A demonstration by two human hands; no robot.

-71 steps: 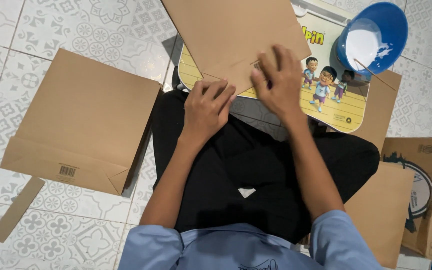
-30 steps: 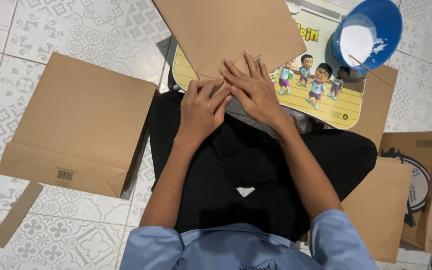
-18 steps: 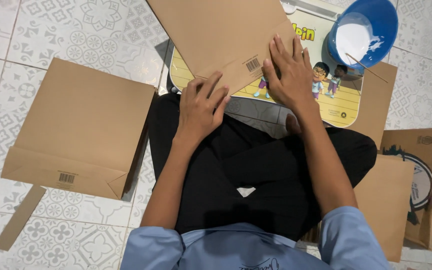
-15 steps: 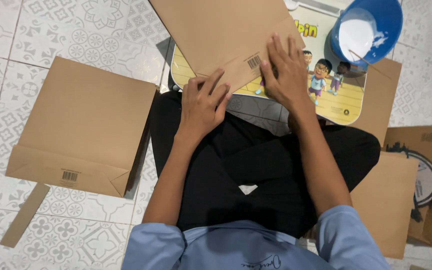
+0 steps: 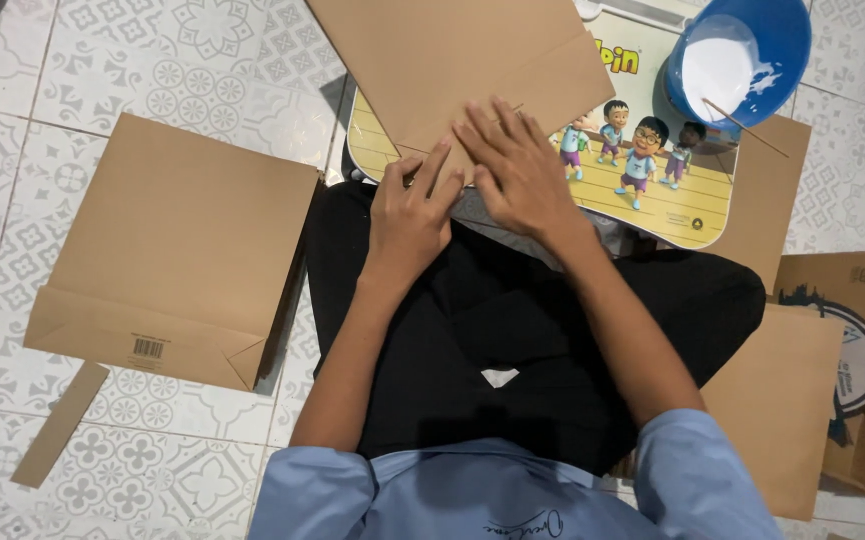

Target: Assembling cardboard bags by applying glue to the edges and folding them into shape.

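Left hand and right hand: both flat, fingers spread, pinning the near edge of a brown paper bag on a cartoon-printed lap desk. Blue glue bowl beyond the right hand; finished bag left of the left hand.

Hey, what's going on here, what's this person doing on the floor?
A person sits cross-legged on a tiled floor, pressing both hands flat on the near edge of a brown paper sheet. The left hand and right hand lie side by side on it. The sheet rests on a cartoon-printed board. A blue bowl of white paste with a thin stick stands at the far right. A finished-looking paper bag lies flat to the left.
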